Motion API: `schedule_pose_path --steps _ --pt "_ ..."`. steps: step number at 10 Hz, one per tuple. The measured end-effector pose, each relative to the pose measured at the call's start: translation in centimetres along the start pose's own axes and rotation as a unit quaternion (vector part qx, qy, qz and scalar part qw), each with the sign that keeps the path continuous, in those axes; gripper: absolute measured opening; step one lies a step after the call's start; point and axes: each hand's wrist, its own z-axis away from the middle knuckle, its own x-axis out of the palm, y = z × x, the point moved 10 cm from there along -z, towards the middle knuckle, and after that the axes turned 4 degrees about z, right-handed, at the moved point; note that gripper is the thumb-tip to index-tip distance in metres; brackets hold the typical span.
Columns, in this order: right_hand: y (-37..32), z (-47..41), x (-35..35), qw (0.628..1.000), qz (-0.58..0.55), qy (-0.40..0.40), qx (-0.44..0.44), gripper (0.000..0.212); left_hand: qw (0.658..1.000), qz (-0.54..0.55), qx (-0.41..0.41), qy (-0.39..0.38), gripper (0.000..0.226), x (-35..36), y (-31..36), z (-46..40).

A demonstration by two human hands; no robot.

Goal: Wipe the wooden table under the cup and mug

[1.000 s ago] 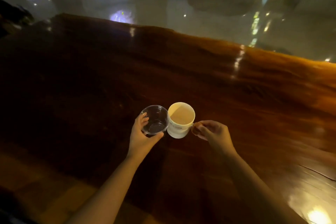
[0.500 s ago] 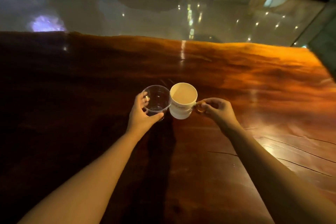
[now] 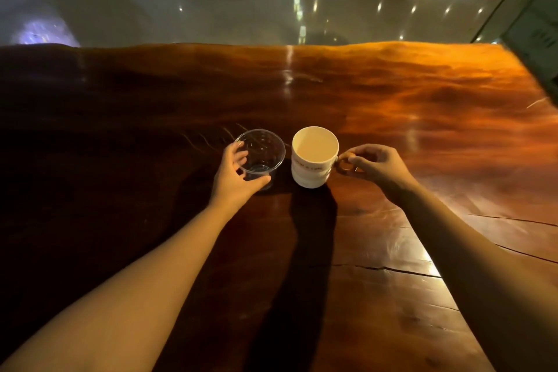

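Note:
A clear plastic cup point(image 3: 262, 151) and a white mug point(image 3: 314, 160) stand side by side near the middle of the dark wooden table point(image 3: 422, 118), with a small gap between them. My left hand point(image 3: 234, 178) wraps the cup from the left, thumb at its base and fingers on its near wall. My right hand point(image 3: 377, 164) pinches the mug's handle from the right. Both vessels look empty. Their shadows fall toward me on the wood.
The table's far edge runs across the view, with a glossy tiled floor point(image 3: 271, 9) full of light reflections beyond it. Cracks point(image 3: 392, 270) run through the wood at the near right. A dark panel point(image 3: 540, 39) stands past the table's right corner.
The cup and mug were touching; now they are apart, and the mug rests on the table. The view has swung to the right along the table.

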Motion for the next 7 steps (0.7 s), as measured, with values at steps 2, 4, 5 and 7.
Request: schedule_pose_path --steps 2,4,5,7 --pt "0.7 -0.1 0.0 1.0 -0.026 -0.003 0.012 0.013 1.0 0.01 -0.022 -0.001 0.089 0.7 -0.5 -0.4" --pt "0.3 -0.3 0.4 1.0 0.008 0.003 0.017 0.015 0.999 -0.006 -0.037 -0.006 0.093 0.6 -0.6 -0.1" --pt "-0.4 -0.4 0.3 1.0 0.024 0.012 0.013 0.017 0.999 -0.024 -0.046 -0.009 0.099 0.4 -0.7 -0.1" --pt "-2.7 0.6 -0.3 0.997 0.067 0.04 -0.008 0.028 0.997 -0.042 -0.063 -0.002 0.099 -1.3 0.1 1.6"
